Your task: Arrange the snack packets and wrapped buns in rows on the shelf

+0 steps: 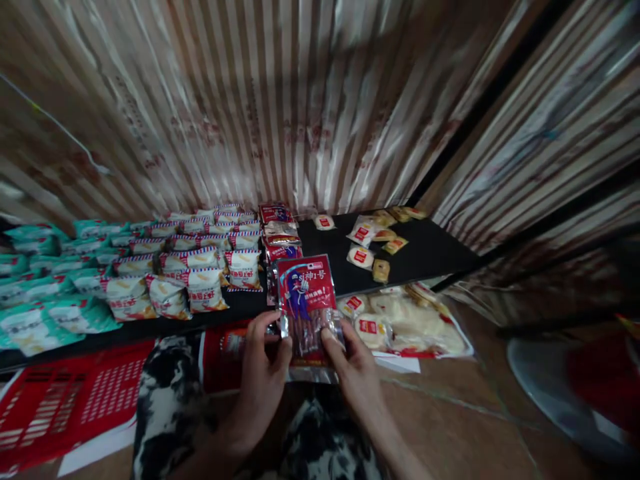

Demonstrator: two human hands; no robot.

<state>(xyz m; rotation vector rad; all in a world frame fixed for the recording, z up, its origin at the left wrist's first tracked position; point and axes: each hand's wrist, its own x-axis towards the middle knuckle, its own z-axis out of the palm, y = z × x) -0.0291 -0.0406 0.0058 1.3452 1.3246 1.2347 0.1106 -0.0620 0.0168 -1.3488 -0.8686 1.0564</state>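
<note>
Both my hands hold a red snack packet (309, 300) with a clear window showing brown sticks. My left hand (263, 367) pinches its lower left edge and my right hand (350, 363) grips its lower right edge, fingers closed on it. The packet is upright over the front edge of a low black shelf (430, 253). Just behind it lies a row of similar red packets (280, 233).
Red-and-white snack bags (200, 267) and green bags (45, 293) cover the shelf's left. Small round cakes (367, 243) lie at right. A large bag of cakes (410, 320) sits on the tiled floor, a red basket (65, 393) at left. Striped sheeting is behind.
</note>
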